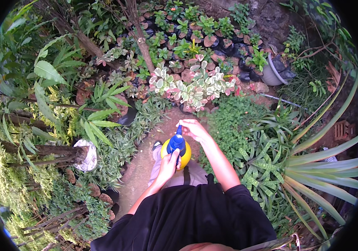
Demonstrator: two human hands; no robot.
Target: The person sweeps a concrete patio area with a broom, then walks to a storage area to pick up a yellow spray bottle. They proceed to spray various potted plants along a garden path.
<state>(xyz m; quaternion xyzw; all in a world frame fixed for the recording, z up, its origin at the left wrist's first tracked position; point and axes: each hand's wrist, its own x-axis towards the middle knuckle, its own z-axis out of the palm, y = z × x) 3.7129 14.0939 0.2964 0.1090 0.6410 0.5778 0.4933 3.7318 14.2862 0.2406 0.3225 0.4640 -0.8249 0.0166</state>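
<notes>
In front of my body is a pump sprayer with a blue head [176, 145] and a round yellow tank [185, 157]. My left hand [168, 163] grips the sprayer by its handle, the thumb lying on top near the blue head. At the tip of the blue nozzle [179, 130] are the fingers of my right hand [192, 129], pinching its end. The nozzle points away from me, towards a shrub with white, green and pink variegated leaves [194, 83]. The underside of the tank is hidden from this angle.
Several seedlings in black plastic bags [210, 40] fill the far ground. A grey pot [273, 72] lies tipped at the far right. Long stiff leaves [326, 161] spread on the right. A narrow dirt path [141, 166] runs beneath me, bordered by low plants. Thin tree trunks [143, 50] rise at left.
</notes>
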